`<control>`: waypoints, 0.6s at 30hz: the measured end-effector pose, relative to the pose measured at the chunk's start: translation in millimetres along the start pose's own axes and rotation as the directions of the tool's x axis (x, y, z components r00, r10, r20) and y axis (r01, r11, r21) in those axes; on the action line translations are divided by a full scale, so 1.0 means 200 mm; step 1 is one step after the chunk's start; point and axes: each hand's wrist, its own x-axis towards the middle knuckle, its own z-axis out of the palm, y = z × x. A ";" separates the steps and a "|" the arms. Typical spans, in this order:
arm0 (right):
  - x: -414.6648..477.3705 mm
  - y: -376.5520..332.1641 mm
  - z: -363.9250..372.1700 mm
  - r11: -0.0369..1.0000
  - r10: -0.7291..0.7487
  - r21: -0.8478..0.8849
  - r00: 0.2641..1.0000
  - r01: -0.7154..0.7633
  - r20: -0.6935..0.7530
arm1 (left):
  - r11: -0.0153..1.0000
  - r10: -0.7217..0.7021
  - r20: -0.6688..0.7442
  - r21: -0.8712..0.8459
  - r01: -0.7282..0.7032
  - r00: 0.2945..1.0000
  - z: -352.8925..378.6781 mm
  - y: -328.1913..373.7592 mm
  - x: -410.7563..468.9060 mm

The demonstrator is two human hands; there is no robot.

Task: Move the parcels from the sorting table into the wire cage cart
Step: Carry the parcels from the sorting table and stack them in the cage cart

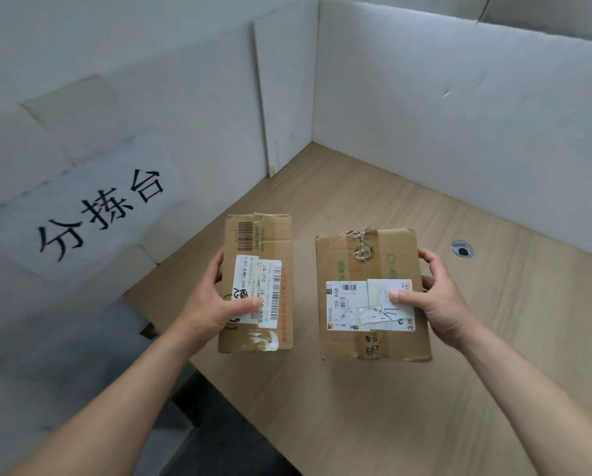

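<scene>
Two cardboard parcels are over the wooden desk [425,407], side by side, with a strip of bare desk between them. Both have their long axis pointing away from the person.

The left hand [212,304] holds the narrow parcel [270,242] at its outer long side. The thumb lies on top across the white shipping label, and the other fingers [219,266] curl around the left edge. The right hand [439,304] holds the wider parcel [366,259] in the mirrored way: thumb pressed on the torn label, fingers wrapped around the right edge. So each parcel lies inward from its own hand, and no hand needs to cross over.

I cannot tell whether the parcels rest on the desk or are already a little above it. The wire cage cart is not in view. I judge that the next move is a lift and a turn of the body toward it, probably away from the corner of white foam panels [459,97]. A one-sided grip like this may let the wider parcel tip down at its free inner edge.
</scene>
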 end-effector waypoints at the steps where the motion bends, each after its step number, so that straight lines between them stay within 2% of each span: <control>1: -0.02 -0.02 0.00 1.000 -0.018 -0.002 1.000 0.018 0.000 | 1.000 0.016 -0.010 0.003 -0.016 1.000 -0.01 0.01 -0.03; 8: -0.21 -0.18 0.05 0.993 -0.120 -0.012 0.993 0.120 -0.004 | 0.990 0.140 -0.071 0.022 -0.139 0.988 -0.09 0.09 -0.23; 18: -0.62 -0.35 0.17 0.976 -0.216 -0.011 0.976 0.216 0.029 | 0.961 0.262 -0.099 -0.059 -0.269 0.960 -0.24 0.12 -0.66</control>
